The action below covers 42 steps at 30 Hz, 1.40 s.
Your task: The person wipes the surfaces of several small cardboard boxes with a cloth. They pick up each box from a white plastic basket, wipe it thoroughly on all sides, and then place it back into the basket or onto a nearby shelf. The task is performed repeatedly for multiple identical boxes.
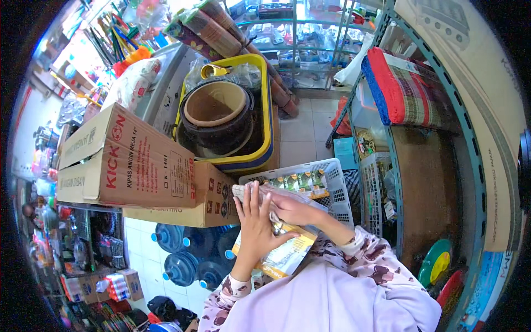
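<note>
My left hand [254, 232] lies with fingers spread against a crumpled clear plastic package [239, 191]. Its thumb stretches over a yellow-and-white printed box [292, 254] close to my lap. On the right side, my right hand [296, 211] curls around the plastic package, hiding much of it. What the package contains cannot be made out. Just beyond both hands stands a white plastic basket [342, 182], holding several green-and-yellow packets [305, 182] in a row. My forearms cover part of the basket's near side.
Cardboard cartons [145, 162] are stacked at left, above blue water jugs [180, 265] on the tiled floor. Ahead, a yellow-rimmed tub [267, 108] holds round pots [215, 103], beside rolled mats [215, 33]. A metal shelf [398, 178] bearing folded textiles [415, 91] borders the right side.
</note>
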Available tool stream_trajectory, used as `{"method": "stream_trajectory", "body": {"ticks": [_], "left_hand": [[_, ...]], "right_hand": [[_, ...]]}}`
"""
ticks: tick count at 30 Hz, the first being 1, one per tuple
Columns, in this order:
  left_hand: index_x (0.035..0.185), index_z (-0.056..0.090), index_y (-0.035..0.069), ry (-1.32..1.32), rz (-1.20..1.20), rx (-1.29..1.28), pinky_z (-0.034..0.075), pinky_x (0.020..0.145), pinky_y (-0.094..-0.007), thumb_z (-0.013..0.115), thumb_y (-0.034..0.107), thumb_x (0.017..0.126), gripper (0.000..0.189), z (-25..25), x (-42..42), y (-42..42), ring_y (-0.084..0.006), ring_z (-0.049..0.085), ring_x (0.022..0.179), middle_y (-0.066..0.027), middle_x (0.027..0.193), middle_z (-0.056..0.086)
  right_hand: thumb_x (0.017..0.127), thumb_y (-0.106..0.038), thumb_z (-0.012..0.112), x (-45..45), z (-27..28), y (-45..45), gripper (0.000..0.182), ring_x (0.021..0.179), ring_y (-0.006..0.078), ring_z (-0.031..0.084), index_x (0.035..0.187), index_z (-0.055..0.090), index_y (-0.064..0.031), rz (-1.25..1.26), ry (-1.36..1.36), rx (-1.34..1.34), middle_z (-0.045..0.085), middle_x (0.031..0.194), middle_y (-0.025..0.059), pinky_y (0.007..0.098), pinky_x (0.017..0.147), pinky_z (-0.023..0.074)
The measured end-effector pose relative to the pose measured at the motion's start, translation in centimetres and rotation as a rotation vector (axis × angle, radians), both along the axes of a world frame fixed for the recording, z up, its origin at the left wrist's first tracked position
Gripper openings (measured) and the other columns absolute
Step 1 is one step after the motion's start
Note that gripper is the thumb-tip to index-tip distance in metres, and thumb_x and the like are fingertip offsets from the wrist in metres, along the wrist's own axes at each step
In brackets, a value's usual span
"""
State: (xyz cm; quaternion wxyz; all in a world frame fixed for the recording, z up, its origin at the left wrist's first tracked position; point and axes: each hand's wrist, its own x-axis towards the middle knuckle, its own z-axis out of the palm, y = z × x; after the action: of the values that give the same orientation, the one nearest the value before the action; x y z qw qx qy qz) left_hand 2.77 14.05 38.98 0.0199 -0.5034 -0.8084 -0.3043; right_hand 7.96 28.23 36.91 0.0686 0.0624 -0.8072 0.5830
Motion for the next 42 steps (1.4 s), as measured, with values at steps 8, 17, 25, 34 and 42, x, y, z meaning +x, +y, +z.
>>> {"method": "stream_trajectory", "body": {"ticks": [8,17,25,34,42], "left_hand": [[0.139,0.003,0.005,-0.581,-0.154,0.448,0.008,0.108,-0.0447,0.073,0.056,0.055,0.120,-1.8,-2.1,-1.8,-0.0329,0.006,0.135,-0.0195,0.145,0.007],[0.137,0.016,0.004,-1.094,0.462,0.319,0.025,0.103,-0.0386,0.047,0.039,0.088,0.068,-9.8,-6.1,-12.9,-0.0287,0.027,0.129,-0.0138,0.141,0.024],[0.137,0.016,0.009,-1.967,0.090,0.444,0.037,0.093,-0.0492,0.048,0.049,0.085,0.073,-8.9,4.4,-14.4,-0.0285,0.045,0.115,-0.0122,0.131,0.039],[0.132,0.028,0.006,-1.444,0.191,0.244,0.050,0.071,-0.0302,0.060,0.031,0.081,0.065,-4.5,0.9,-11.6,-0.0191,0.055,0.099,-0.0123,0.114,0.051],[0.139,0.024,0.013,-0.639,-0.006,-0.268,0.045,0.085,-0.0353,0.060,0.051,0.073,0.085,1.0,-3.7,-5.1,-0.0301,0.060,0.097,-0.0180,0.105,0.061]], "right_hand": [[0.070,-0.036,0.070,2.9,1.5,0.3,0.081,0.118,0.0313,0.043,0.134,0.032,-0.0044,-0.043,-0.207,0.086,0.043,0.128,0.0198,0.0341,0.098,0.0331],[0.072,-0.037,0.067,5.3,2.5,-1.8,0.083,0.116,0.0308,0.046,0.135,0.027,0.0012,-0.190,-0.373,0.146,0.046,0.125,0.0240,0.0329,0.097,0.0346],[0.077,-0.033,0.065,6.2,0.9,-3.3,0.079,0.112,0.0262,0.048,0.135,0.025,0.0026,-0.207,-0.352,0.208,0.049,0.120,0.0227,0.0319,0.096,0.0344],[0.081,-0.020,0.061,9.1,1.5,-6.1,0.068,0.112,0.0185,0.043,0.135,0.025,0.0027,-0.547,-0.273,-0.089,0.045,0.123,0.0132,0.0300,0.096,0.0335],[0.088,-0.010,0.044,12.4,-2.6,-14.1,0.063,0.126,0.0253,0.023,0.137,0.006,0.0029,-0.951,-0.099,-0.289,0.020,0.138,0.0161,0.0346,0.103,0.0222]]}}
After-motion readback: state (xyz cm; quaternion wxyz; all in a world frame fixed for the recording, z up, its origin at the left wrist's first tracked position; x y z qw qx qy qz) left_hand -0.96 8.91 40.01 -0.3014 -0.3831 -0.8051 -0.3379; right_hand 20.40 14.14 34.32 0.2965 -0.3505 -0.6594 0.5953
